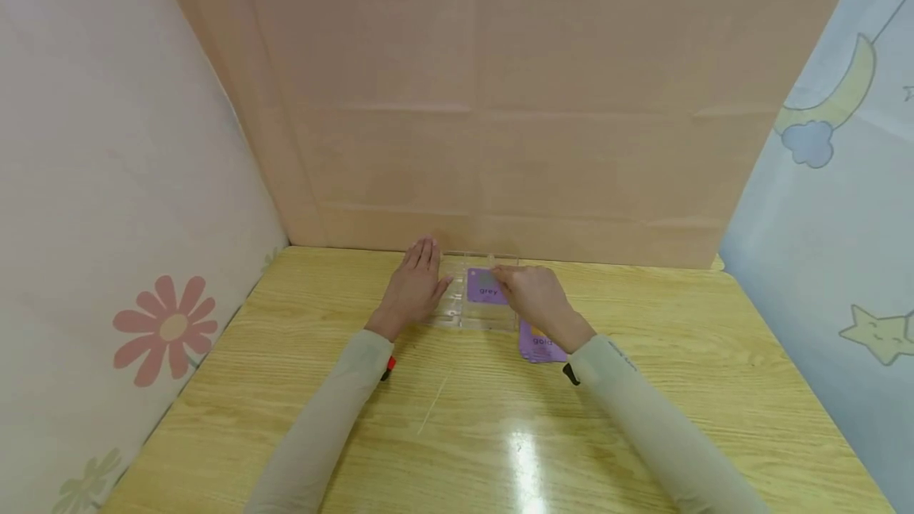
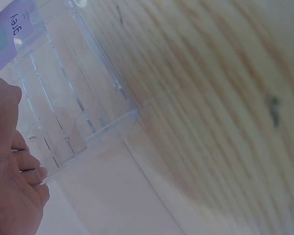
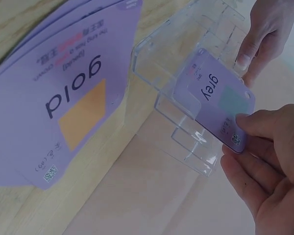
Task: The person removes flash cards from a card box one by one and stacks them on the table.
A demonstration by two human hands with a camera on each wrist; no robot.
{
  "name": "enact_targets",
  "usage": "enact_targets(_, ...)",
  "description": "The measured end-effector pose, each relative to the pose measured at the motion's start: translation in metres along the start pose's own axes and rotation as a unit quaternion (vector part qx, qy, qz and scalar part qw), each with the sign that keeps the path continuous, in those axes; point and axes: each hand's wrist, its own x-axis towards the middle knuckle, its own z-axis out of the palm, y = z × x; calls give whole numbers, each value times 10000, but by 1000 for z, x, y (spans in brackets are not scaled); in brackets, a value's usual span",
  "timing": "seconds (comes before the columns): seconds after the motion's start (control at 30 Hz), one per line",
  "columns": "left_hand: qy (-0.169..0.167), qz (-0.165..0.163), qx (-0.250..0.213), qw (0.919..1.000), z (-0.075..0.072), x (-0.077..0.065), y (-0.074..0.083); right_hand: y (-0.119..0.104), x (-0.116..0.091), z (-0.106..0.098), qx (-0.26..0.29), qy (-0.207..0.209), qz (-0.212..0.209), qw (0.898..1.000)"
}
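Note:
My right hand pinches a purple card between thumb and fingers at one end. The card reads "grey" and carries a grey-green square. It sits partly inside a clear plastic compartment holder, behind a see-through wall. At the holder's left end lies my left hand, its fingers straight and together in the head view and the thumb out over the plastic. A stack of purple cards rests on the table just right of the holder, "gold" with an orange square on top; my right forearm partly covers it in the head view.
The wooden table meets an upright tan board right behind the holder. A flower-print cloth wall stands at left, a moon-and-star cloth at right. Dark bands show at both wrists.

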Motion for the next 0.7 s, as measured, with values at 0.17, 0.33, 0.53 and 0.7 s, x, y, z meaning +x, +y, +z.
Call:
enact_targets(0.17, -57, -10, -2, 10000, 0, 0, -1, -1, 1, 0, 94, 120, 7, 9999)
enact_targets(0.33, -68, -19, 8, 10000, 0, 0, -1, -1, 1, -2, 236, 149, -12, 9996)
enact_targets(0.53, -116, -35, -72, 9999, 0, 0, 0, -1, 3, -4, 286, 43, 68, 9996)
enact_targets(0.7, -152, -62, -76, 9998, 0, 0, 0, -2, 7, -8, 327, -80, 103, 9994)
